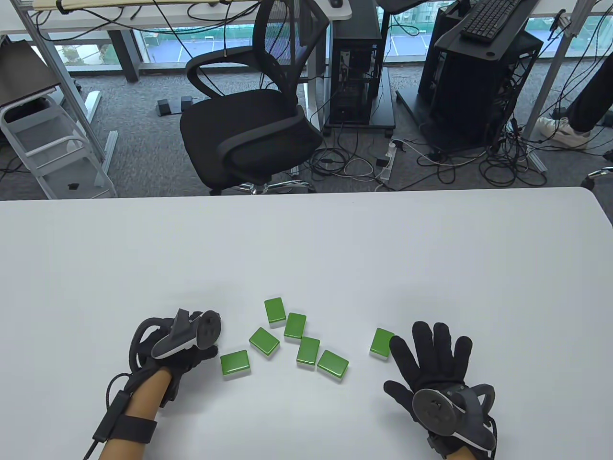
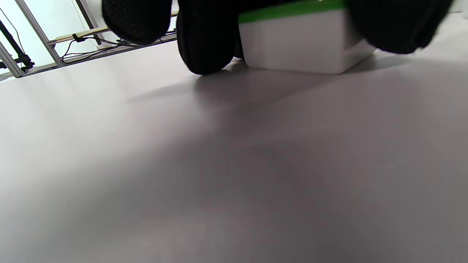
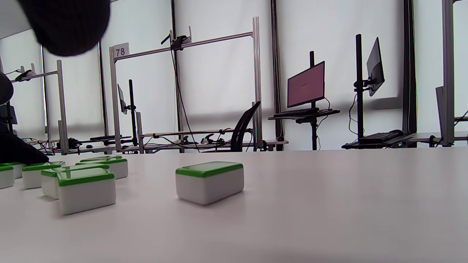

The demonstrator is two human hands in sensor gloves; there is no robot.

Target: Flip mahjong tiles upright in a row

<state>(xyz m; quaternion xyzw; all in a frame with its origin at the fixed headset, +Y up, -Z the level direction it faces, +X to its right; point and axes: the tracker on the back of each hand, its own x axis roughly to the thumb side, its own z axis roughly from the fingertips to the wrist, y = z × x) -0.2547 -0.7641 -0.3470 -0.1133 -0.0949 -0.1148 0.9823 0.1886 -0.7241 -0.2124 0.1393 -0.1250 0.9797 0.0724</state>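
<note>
Several green-backed mahjong tiles lie flat on the white table. My left hand is curled, and its fingertips touch the left edge of the leftmost tile. In the left wrist view that tile rests on the table with gloved fingers at both of its ends; I cannot tell whether they pinch it. My right hand lies flat with fingers spread and holds nothing. Its leftmost fingertip is at the edge of the lone right tile. That tile also shows in the right wrist view.
The other tiles cluster between the hands. A black office chair stands beyond the table's far edge.
</note>
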